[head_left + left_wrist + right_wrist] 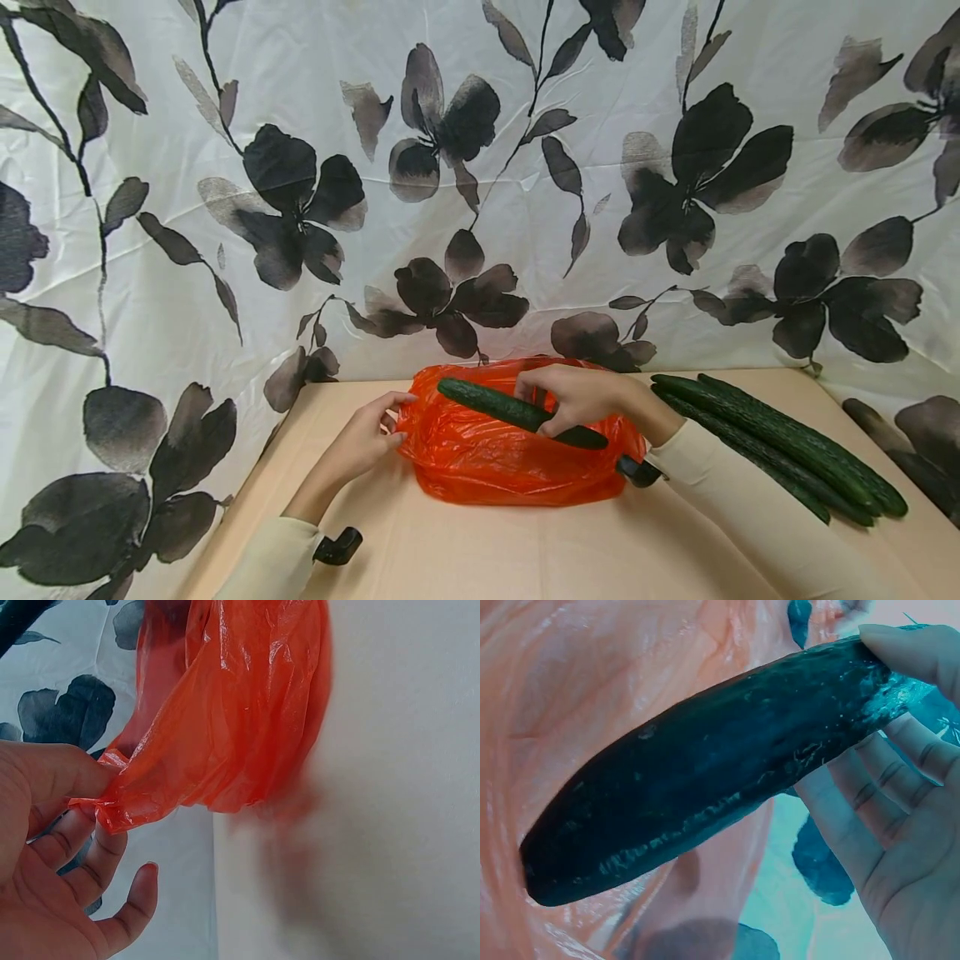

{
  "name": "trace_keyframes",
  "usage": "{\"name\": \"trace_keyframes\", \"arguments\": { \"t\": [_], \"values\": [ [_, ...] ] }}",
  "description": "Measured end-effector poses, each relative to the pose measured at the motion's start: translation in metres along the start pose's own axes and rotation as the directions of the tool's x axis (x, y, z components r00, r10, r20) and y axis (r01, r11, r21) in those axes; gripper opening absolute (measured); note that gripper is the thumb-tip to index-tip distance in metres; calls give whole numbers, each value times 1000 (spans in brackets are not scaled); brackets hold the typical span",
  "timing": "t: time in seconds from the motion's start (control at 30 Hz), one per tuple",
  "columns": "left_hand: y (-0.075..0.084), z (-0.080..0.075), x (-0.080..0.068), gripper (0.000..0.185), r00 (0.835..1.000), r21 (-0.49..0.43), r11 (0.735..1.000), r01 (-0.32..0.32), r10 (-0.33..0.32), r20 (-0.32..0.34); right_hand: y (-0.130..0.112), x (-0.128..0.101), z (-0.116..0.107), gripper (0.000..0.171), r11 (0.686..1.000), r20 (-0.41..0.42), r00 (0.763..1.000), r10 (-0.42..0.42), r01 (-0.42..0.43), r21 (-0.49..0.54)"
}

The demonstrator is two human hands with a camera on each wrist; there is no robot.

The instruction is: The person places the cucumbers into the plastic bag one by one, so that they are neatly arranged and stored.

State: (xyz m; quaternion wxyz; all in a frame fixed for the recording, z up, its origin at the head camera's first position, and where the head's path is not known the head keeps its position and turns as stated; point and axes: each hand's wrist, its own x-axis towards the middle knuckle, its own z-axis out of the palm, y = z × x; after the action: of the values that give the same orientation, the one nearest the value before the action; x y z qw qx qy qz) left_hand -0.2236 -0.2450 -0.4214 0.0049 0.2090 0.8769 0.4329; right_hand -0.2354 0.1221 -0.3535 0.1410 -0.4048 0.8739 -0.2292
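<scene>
A red plastic bag [510, 479] lies on the table in the middle of the head view. My left hand [367, 437] pinches the bag's left edge; in the left wrist view the thumb and forefinger grip a gathered corner of the thin red plastic [225, 712]. My right hand [581, 396] holds a dark green cucumber [491, 400] over the bag, its far end tilted up to the left. Seen from the right wrist, thumb and fingers close round one end of the cucumber [697, 757], with the crinkled bag [592, 690] behind it.
Several long cucumbers [780, 442] lie side by side on the table's right side, partly behind my right sleeve [750, 500]. A white curtain [555, 317] with dark flowers hangs along the pale tabletop's [465, 550] back edge.
</scene>
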Motion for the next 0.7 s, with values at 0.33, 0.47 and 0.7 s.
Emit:
{"name": "trace_keyframes", "arguments": {
  "t": [0.33, 0.47, 0.7],
  "values": [
    [1, 0, 0, 54, 1000, -26, 1000, -17, 16, -7, 11, 10, 19, 40, 998, 68, 996, 60, -60, -15],
    [2, 1, 2, 54, 1000, -25, 1000, -11, 11, -9, 18, 15, 27, 40, 997, 92, 993, 78, -75, -28],
    [1, 4, 5, 54, 1000, -13, 1000, -8, 8, -20, 27, 19, 35, 40, 996, 122, 989, 85, -81, -39]
  ]
}}
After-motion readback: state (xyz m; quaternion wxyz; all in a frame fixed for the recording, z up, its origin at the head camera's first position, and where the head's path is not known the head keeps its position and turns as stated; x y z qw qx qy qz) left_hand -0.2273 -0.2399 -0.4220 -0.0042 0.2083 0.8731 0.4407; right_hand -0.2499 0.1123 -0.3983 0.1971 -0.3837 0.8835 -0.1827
